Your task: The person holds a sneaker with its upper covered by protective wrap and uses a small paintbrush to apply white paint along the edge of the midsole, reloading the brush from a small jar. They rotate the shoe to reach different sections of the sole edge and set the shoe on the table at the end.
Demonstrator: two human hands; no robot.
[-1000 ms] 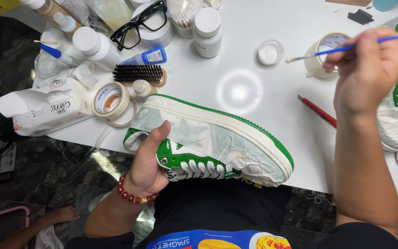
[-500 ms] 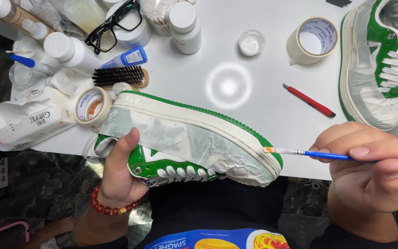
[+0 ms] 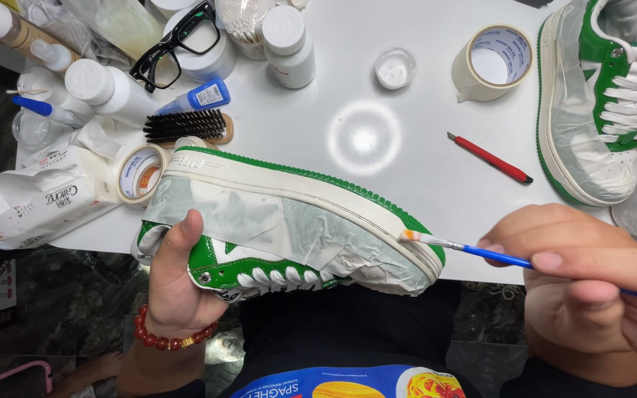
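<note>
Left hand (image 3: 178,284) clamped on the green and white sneaker (image 3: 289,221), thumb up over the masked side, fingers hidden under it; shoe held on its side at the near edge of the white bench (image 3: 407,169), sole rim facing up and away, toe to the right. Upper is covered in pale masking film, laces hanging toward the body. Right hand (image 3: 591,284) pinched shut on a blue-handled paintbrush (image 3: 481,250), its white-loaded tip touching the sole edge at the toe. Red bead bracelet (image 3: 171,337) on the left wrist. Just behind the heel: a small tape roll (image 3: 140,173), a black-bristle brush (image 3: 186,127), a blue tube (image 3: 204,96). Left of those, a white wipes pack (image 3: 35,199). Further back: black glasses (image 3: 175,46) on a white jar, a white bottle (image 3: 287,46), a cotton swab tub (image 3: 243,26), a small dish of white paint (image 3: 395,68), a larger tape roll (image 3: 492,63). Red craft knife (image 3: 489,157) lies between the tape roll and the brush hand. Second sneaker (image 3: 602,103) (same colours, also masked) sits far right on the bench, well apart from the held one.
</note>
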